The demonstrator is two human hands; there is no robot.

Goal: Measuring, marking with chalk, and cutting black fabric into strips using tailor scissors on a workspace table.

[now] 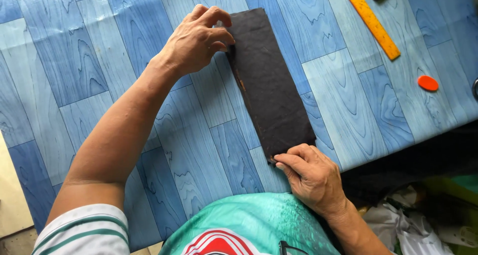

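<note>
The left hand (199,38) pinched the far edge of a long dark rectangular fabric strip (269,83) on the blue wood-patterned table (99,75); the right hand (311,175) pinched its near corner.

A yellow ruler (371,21) and an orange disc (427,83) lie on the blue table (124,85).

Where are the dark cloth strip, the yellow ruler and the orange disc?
dark cloth strip (271,85): head view, middle of its flat face.
yellow ruler (371,21): head view, mid-length of its face.
orange disc (427,83): head view, its centre.
</note>
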